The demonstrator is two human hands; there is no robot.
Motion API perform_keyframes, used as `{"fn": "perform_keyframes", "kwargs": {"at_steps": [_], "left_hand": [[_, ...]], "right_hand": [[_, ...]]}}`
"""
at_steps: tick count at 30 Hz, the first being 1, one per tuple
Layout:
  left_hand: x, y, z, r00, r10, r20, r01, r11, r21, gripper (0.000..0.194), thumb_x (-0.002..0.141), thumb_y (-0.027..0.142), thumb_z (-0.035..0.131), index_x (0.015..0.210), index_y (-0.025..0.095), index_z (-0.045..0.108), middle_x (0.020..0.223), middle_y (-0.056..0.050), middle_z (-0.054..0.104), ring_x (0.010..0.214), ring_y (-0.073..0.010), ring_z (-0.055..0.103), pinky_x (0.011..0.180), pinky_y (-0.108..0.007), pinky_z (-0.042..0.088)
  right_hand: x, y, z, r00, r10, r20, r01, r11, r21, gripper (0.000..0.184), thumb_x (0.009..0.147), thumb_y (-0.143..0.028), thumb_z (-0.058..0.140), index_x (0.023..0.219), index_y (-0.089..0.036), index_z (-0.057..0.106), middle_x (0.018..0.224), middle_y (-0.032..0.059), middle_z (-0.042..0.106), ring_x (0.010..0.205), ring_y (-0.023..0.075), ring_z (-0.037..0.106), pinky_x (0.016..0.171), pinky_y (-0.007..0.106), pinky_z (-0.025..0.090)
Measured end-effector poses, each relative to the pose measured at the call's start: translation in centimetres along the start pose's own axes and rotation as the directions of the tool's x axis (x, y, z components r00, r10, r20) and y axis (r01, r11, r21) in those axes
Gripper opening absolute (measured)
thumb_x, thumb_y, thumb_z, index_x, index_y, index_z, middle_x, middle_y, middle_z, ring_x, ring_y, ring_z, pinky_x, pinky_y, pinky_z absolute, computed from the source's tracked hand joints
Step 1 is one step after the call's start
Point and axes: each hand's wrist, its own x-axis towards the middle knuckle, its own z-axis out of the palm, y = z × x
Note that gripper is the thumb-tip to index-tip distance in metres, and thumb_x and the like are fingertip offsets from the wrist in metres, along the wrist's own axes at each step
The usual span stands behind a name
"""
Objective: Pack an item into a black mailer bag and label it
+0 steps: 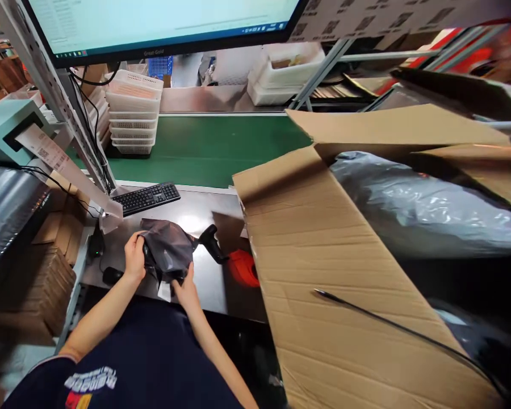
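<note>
Here we record 2 bare hands closed on 1 grey plastic bag (168, 250) at the near edge of the dark worktop (204, 284): the left hand (134, 257) grips its left side, the right hand (186, 288) pinches its lower edge. Just right of the bag lies a black scanner (212, 241), then a large open cardboard box (323, 267). Beyond sit a keyboard (147, 197), stacked white baskets (133, 113) and a monitor (162, 25).

I can read one marking only — "Great Gold", I believe, on the lower bezel of the monitor (162, 25). Print on the label strip (53, 156) and shirt logo (89, 382) is too blurred — unreadable.
</note>
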Motion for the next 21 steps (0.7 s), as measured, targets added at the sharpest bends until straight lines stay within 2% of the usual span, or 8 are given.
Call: {"fn": "perform_keyframes", "kwargs": {"at_steps": [3, 5, 7, 9, 13, 15, 18, 21], "left_hand": [[2.6, 2.7, -0.1, 0.996, 0.026, 0.088, -0.033, 0.996, 0.079, 0.029, 0.075, 0.040, 0.069, 0.091, 0.017, 0.077, 0.085, -0.004, 0.075, 0.081, -0.0190, 0.067, 0.074, -0.027, 0.051], [4.6, 4.4, -0.6, 0.991, 0.038, 0.127, -0.055, 0.990, 0.129, 0.031, 0.074, 0.039, 0.069, 0.093, 0.016, 0.079, 0.083, -0.005, 0.075, 0.078, -0.0188, 0.066, 0.070, -0.027, 0.051], [6.7, 5.8, -0.7, 0.988, 0.043, 0.147, -0.068, 0.983, 0.171, 0.031, 0.074, 0.037, 0.070, 0.093, 0.015, 0.080, 0.081, -0.005, 0.076, 0.074, -0.0178, 0.065, 0.066, -0.026, 0.050], [9.0, 6.9, -0.1, 0.987, 0.012, 0.158, -0.047, 0.974, 0.220, 0.026, 0.073, 0.033, 0.071, 0.089, 0.014, 0.079, 0.077, -0.004, 0.074, 0.069, -0.0166, 0.063, 0.062, -0.024, 0.049], [13.3, 9.7, 3.0, 0.988, -0.056, 0.142, 0.015, 0.961, 0.276, 0.014, 0.075, 0.025, 0.073, 0.077, 0.011, 0.074, 0.057, 0.000, 0.062, 0.057, -0.0141, 0.055, 0.059, -0.025, 0.047], [14.7, 11.4, 4.1, 0.991, -0.041, 0.127, 0.007, 0.967, 0.256, 0.015, 0.078, 0.024, 0.072, 0.079, 0.010, 0.073, 0.054, 0.001, 0.058, 0.055, -0.0139, 0.054, 0.060, -0.026, 0.048], [14.4, 12.8, 3.3, 0.975, 0.094, 0.202, -0.140, 0.964, 0.227, 0.019, 0.081, 0.024, 0.069, 0.089, 0.008, 0.076, 0.069, -0.004, 0.069, 0.070, -0.0172, 0.064, 0.071, -0.029, 0.053], [11.4, 10.2, 0.0, 0.911, 0.275, 0.306, -0.363, 0.887, 0.285, 0.024, 0.081, 0.024, 0.068, 0.098, 0.010, 0.079, 0.094, -0.008, 0.077, 0.090, -0.0215, 0.068, 0.089, -0.034, 0.054]], "right_hand": [[1.5, -3.8, -5.4, 0.984, -0.094, -0.152, 0.087, 0.995, -0.051, 0.085, 0.077, -0.038, 0.052, 0.155, -0.005, 0.043, 0.073, 0.0036, 0.069, 0.062, 0.0242, 0.060, 0.070, 0.038, 0.052], [2.6, -6.8, -9.6, 0.949, -0.217, -0.228, 0.208, 0.976, -0.060, 0.062, 0.076, -0.039, 0.054, 0.131, -0.013, 0.067, 0.077, 0.0052, 0.072, 0.064, 0.0219, 0.060, 0.068, 0.036, 0.050], [4.3, -10.0, -12.7, 0.911, -0.309, -0.273, 0.320, 0.947, -0.002, 0.042, 0.074, -0.039, 0.058, 0.105, -0.017, 0.077, 0.090, 0.0088, 0.076, 0.077, 0.0228, 0.065, 0.073, 0.035, 0.051], [6.8, -13.4, -14.3, 0.904, -0.321, -0.281, 0.363, 0.926, 0.108, 0.036, 0.071, -0.038, 0.061, 0.095, -0.016, 0.077, 0.091, 0.0091, 0.076, 0.080, 0.0225, 0.065, 0.073, 0.034, 0.051], [12.0, -19.9, -14.7, 0.937, -0.221, -0.270, 0.291, 0.921, 0.259, 0.033, 0.064, -0.033, 0.066, 0.087, -0.011, 0.076, 0.069, 0.0024, 0.066, 0.063, 0.0151, 0.054, 0.060, 0.028, 0.044], [13.0, -22.4, -15.0, 0.915, -0.256, -0.312, 0.346, 0.895, 0.280, 0.032, 0.065, -0.033, 0.068, 0.087, -0.011, 0.077, 0.068, 0.0011, 0.064, 0.063, 0.0137, 0.052, 0.060, 0.027, 0.043], [11.4, -23.2, -16.2, 0.842, -0.388, -0.375, 0.494, 0.833, 0.247, 0.037, 0.070, -0.037, 0.070, 0.096, -0.013, 0.079, 0.076, 0.0033, 0.069, 0.069, 0.0159, 0.057, 0.065, 0.029, 0.046], [8.4, -19.0, -16.5, 0.809, -0.409, -0.422, 0.514, 0.840, 0.173, 0.035, 0.072, -0.040, 0.069, 0.095, -0.015, 0.079, 0.085, 0.0067, 0.074, 0.079, 0.0204, 0.063, 0.073, 0.033, 0.049]]}}
